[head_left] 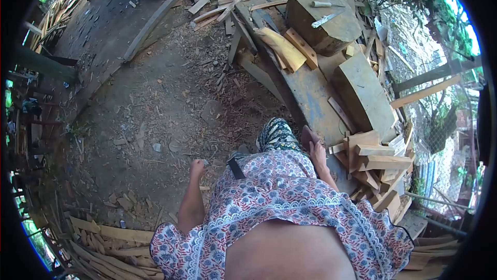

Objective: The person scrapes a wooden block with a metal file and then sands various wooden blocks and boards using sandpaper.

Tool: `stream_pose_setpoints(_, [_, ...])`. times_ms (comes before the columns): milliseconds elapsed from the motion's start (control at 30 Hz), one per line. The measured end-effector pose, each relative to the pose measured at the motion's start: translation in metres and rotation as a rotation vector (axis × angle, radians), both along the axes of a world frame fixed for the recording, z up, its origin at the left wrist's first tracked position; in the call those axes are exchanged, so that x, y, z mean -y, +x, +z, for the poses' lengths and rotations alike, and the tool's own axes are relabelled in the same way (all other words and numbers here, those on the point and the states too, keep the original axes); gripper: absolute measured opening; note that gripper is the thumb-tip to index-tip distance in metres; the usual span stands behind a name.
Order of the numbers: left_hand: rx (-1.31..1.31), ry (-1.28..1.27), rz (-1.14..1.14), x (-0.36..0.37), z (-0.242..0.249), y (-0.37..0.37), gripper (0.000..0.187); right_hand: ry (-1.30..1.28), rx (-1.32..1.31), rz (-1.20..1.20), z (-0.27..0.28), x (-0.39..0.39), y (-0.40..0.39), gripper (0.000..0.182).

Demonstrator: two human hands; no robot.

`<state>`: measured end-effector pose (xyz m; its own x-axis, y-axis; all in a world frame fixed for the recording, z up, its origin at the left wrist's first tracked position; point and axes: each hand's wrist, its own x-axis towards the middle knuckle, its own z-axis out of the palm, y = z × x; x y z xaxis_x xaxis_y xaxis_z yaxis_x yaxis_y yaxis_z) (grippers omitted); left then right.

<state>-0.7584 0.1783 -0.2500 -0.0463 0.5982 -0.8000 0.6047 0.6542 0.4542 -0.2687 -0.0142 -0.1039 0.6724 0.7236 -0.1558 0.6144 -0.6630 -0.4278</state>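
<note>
My left hand [197, 168] is closed in a fist over the dirt ground, left of the patterned dress [274, 179]. A small pale bit shows at its fingers; I cannot tell what it is. My right hand [318, 154] is wrapped at the lower end of a brown, flat wooden-looking piece [309, 136], by the near edge of the workbench [310, 96]. A dark flat strip [236, 168] overlaps the front of the dress. Patterned green trousers [279, 134] show below the hem.
On the bench stand a large wood stump [323, 21], with a light-handled tool [327, 19] on top, and a big squared block [365, 91]. Cut wedges [380, 158] are piled at its right end. A yellowish wood piece [284, 51] lies there too. Wood scraps and chips litter the ground.
</note>
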Motion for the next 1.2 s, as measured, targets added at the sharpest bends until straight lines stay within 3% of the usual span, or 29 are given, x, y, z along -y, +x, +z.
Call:
stream_pose_setpoints(100, [-0.054,0.073,-0.133,-0.022,-0.003,0.03,0.026,0.068,0.038,-0.039,0.001,-0.027,0.014,0.038])
stream_pose_setpoints(133, [-0.025,0.092,-0.154,-0.029,0.015,0.05,0.028,0.069,0.038,-0.03,0.0,-0.036,0.022,0.037])
stream_pose_setpoints(233, [0.082,0.131,-0.325,-0.059,0.009,0.089,0.03,0.139,0.034,-0.035,0.017,-0.072,0.034,0.039])
stream_pose_setpoints(333, [0.147,0.187,-0.4,-0.086,0.01,0.13,0.03,0.047,-0.061,-0.071,0.019,-0.104,0.044,0.04])
stream_pose_setpoints(600, [0.286,0.07,-0.377,-0.207,0.035,0.253,0.024,0.036,-0.136,-0.098,0.017,-0.16,0.075,0.04])
stream_pose_setpoints(667, [0.336,0.135,-0.36,-0.251,0.021,0.287,0.019,0.008,-0.158,-0.152,0.026,-0.166,0.084,0.04])
stream_pose_setpoints(800, [0.496,0.251,-0.234,-0.327,0.06,0.381,0.021,-0.005,-0.167,-0.256,0.025,-0.164,0.11,0.039])
stream_pose_setpoints(933, [0.442,0.372,-0.299,-0.394,0.072,0.46,0.036,0.051,-0.165,-0.382,0.038,-0.166,0.117,0.037])
stream_pose_setpoints(967, [0.445,0.369,-0.308,-0.415,0.056,0.476,0.036,0.051,-0.164,-0.391,0.041,-0.168,0.118,0.037])
stream_pose_setpoints(1067, [0.3,0.706,-0.491,-0.465,-0.01,0.508,0.036,-0.039,-0.127,-0.489,0.048,-0.178,0.11,0.037])
stream_pose_setpoints(1167, [0.107,0.512,-0.672,-0.48,0.032,0.532,0.04,0.055,-0.12,-0.613,0.046,-0.184,0.097,0.038])
stream_pose_setpoints(1200, [0.133,0.448,-0.641,-0.481,0.032,0.537,0.041,0.058,-0.096,-0.689,0.046,-0.188,0.089,0.039])
